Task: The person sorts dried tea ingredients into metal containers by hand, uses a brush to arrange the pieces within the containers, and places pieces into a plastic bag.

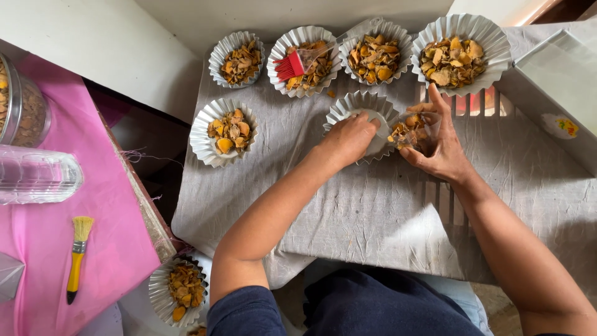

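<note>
Grey cloth (373, 211) covers the table, its near half bare and its far edge lined with filled paper cups. Left hand (351, 138) curls shut on the rim of an empty fluted paper cup (348, 107) at mid-cloth. Right hand (438, 146), fingers half spread, clasps a small clear cup of dried slices (411, 129) tilted just beside that rim.

Both bare forearms reach forward and angle inward, elbows wide apart. The left hand (351, 138) curls palm-down, knuckles up (fingertips tucked out of sight). The right hand (438, 146) sits just beside it, fingers spread and cupped, index finger extended.
</note>
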